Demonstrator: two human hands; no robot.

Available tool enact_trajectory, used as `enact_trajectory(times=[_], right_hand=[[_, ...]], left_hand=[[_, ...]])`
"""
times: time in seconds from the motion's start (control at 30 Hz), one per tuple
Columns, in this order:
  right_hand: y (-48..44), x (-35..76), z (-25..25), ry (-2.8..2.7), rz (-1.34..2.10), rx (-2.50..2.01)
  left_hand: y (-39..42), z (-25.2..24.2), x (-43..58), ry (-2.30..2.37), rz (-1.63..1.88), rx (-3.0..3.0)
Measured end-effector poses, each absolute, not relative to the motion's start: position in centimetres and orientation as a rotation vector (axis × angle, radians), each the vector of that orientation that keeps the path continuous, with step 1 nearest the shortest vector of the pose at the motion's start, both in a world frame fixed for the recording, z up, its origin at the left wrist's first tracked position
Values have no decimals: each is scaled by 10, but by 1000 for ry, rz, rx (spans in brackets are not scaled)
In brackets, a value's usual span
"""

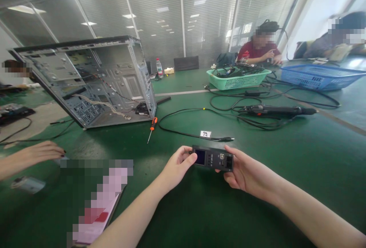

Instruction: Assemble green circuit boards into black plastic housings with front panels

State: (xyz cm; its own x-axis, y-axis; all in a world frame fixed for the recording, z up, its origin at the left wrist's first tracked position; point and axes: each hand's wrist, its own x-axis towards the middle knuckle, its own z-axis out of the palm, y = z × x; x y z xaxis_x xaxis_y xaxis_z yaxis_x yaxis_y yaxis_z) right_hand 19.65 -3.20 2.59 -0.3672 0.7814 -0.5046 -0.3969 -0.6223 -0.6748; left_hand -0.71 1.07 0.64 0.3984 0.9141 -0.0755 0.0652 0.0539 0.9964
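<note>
Between my two hands, a small black electronic module (213,158) with a dark screen on its left and a square port on its right is held above the green table. My left hand (181,164) grips its left end, thumb on the front by the screen. The right end sits in my right hand (243,169), thumb on the top edge and fingers behind and below. Just beyond it lies a black cable (183,133) with a plug end and a white paper tag (206,134). An orange-handled screwdriver (152,126) rests further left.
An opened computer case (114,76) stands at left. A black electric screwdriver (274,110) and cords lie right, before a green basket (237,78) and blue basket (320,78). Another person's hand (40,156) reaches in at left, near a pink pixelated object (105,198). People sit behind.
</note>
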Motion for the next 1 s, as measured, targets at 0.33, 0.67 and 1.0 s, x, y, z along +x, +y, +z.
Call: enact_trajectory(times=[0.33,0.67,1.0], right_hand=[[-27,204,11,-690,1818,-1188],[-28,203,13,-1311,1321,-1206],[-32,206,8,-1900,730,-1275]], left_hand=[[9,7,-13,849,703,1459],[9,5,-10,917,777,1465],[4,7,-10,1124,969,2075]])
